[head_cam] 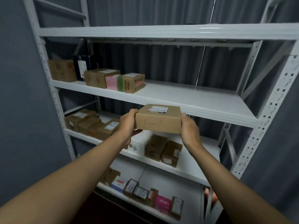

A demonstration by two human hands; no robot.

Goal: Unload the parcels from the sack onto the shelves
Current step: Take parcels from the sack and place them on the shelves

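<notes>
Flat brown cardboard parcel with white shipping label (158, 119) sat at frame centre, held in air in front of edge of second shelf board of white metal shelving unit (210, 102). Left hand (128, 125) grasped parcel's 9 o'clock end, fingers curled round it. Right hand (189, 128) grasped 3 o'clock end, thumb on top edge. Row of brown cartons with pink packet (111, 79) stood on second shelf at 10 o'clock. More brown boxes (163, 149) lay on shelf below at 6 o'clock. Small mixed packets (145, 193) lined lowest shelf. Grey curtain (161, 12) hung behind at 12 o'clock.
</notes>
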